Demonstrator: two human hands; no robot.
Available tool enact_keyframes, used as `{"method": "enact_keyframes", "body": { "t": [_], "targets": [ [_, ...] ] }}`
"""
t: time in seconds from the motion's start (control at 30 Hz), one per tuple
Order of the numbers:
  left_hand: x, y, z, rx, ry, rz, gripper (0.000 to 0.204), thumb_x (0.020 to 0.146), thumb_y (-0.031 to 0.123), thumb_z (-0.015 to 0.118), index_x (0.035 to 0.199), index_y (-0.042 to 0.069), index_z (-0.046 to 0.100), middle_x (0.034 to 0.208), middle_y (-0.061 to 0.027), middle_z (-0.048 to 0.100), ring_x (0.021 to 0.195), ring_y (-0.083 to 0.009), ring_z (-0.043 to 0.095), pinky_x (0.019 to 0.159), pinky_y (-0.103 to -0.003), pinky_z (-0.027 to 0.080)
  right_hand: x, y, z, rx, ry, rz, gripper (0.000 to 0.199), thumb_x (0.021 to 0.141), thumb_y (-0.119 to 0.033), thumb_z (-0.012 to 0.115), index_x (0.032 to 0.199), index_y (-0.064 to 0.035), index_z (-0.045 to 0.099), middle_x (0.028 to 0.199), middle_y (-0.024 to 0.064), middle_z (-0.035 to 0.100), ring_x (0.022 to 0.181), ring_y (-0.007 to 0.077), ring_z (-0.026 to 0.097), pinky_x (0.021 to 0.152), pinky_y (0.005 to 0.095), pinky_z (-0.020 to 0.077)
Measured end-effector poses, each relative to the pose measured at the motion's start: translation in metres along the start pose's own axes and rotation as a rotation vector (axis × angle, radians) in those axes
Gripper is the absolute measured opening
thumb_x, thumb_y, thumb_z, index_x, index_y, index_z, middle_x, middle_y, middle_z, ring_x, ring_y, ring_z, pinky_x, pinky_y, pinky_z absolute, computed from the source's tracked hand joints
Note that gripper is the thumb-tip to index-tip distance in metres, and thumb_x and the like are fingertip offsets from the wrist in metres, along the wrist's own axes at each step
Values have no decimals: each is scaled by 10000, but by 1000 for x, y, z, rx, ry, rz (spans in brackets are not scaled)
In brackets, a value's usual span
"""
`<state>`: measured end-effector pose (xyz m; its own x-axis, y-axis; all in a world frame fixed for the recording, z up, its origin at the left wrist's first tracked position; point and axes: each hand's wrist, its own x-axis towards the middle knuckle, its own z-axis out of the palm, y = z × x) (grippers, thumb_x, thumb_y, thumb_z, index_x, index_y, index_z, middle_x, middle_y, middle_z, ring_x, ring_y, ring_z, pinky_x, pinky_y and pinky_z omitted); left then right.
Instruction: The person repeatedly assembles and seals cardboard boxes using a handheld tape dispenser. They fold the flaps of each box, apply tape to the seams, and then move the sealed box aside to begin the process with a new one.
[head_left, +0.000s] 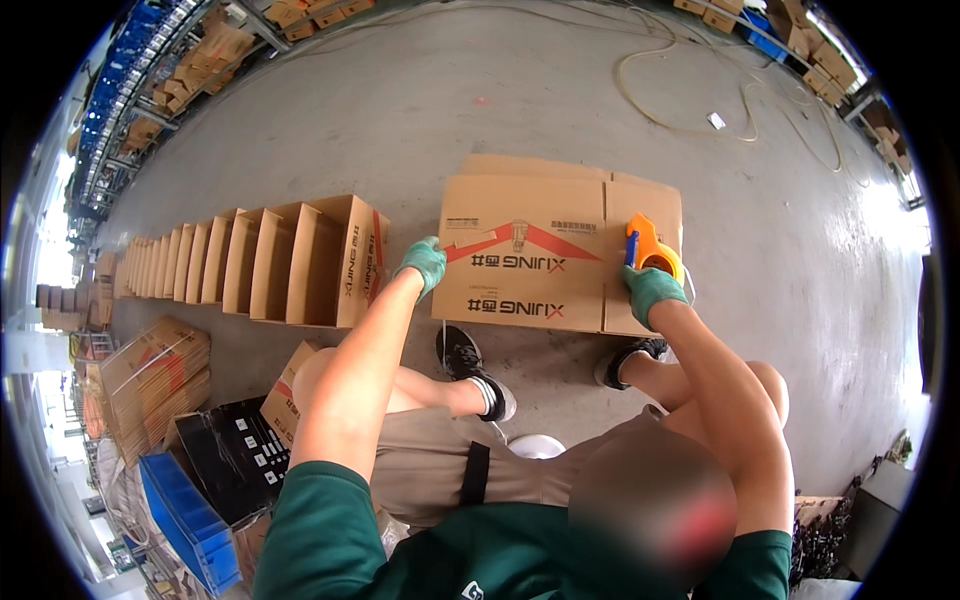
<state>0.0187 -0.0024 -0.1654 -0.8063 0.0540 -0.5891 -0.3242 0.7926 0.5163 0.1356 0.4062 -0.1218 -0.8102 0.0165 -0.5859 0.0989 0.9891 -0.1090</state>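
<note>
Flattened brown cardboard cartons (pixel 540 280) with red and black print lie in a stack in front of my feet, more than one edge showing at the far side. My left hand (pixel 425 265), in a green glove, grips the top carton at its left edge, its fingers partly hidden. In my right hand (pixel 655 290), also green-gloved, is an orange tape dispenser (pixel 643 233) with a blue part and a yellow roll. It rests over the right part of the carton, and my fingers wrap round its near end.
A row of open cardboard boxes (pixel 330 260) runs away to the left. Nearer on the left are strapped flat cartons (pixel 160 375), a black box (pixel 235 455) and a blue bin (pixel 185 525). A hose (pixel 620 85) lies on the grey floor at the far right; a white stool (pixel 537 446) is beneath me.
</note>
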Motion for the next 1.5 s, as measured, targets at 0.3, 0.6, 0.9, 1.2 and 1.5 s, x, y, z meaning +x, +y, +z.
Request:
{"method": "enact_keyframes", "body": {
  "t": [0.3, 0.6, 0.9, 1.2, 1.5],
  "targets": [
    [15, 15, 20, -155, 234, -4, 489, 937, 175, 532, 1397, 9, 525, 1369, -196, 601, 1250, -298, 590, 1055, -373, 441, 22, 16, 24, 53, -1, 51, 289, 970, -124, 493, 1241, -134, 593, 1158, 145, 683, 1044, 360, 667, 873, 433, 546],
    [-2, 30, -1, -457, 169, 182, 281, 991, 173, 600, 1248, 65, 564, 1129, -117, 667, 988, -215, 634, 812, -363, 543, 19, 5, 14, 467, 49, 301, 402, 942, -339, 612, 1278, -120, 577, 1087, 152, 687, 1081, 347, 641, 913, 421, 482],
    [-56, 28, -140, -850, 124, 422, 502, 878, -76, 509, 1360, 63, 490, 1289, -108, 601, 1165, -224, 604, 974, -356, 547, -6, 8, -36, 38, -11, 148, 433, 930, -392, 603, 1328, -224, 583, 1287, 70, 654, 1186, 291, 619, 971, 370, 499],
    [-59, -32, -142, -710, 213, 347, 731, 775, -167, 420, 1456, 98, 451, 1436, -72, 532, 1312, -233, 530, 1060, -362, 496, -41, -24, -106, 126, 629, 11, 214, 922, -307, 652, 1055, -140, 656, 874, 166, 721, 819, 384, 698, 742, 476, 559],
    [-62, -18, -128, -705, 196, 429, 583, 827, -126, 475, 1380, 61, 486, 1328, -78, 598, 1206, -207, 583, 1001, -331, 497, -43, -51, -134, -39, 1023, -184, 778, 847, -218, 718, 1538, -206, 360, 1590, 58, 357, 1469, 459, 276, 1138, 681, 268]
  ]
}}
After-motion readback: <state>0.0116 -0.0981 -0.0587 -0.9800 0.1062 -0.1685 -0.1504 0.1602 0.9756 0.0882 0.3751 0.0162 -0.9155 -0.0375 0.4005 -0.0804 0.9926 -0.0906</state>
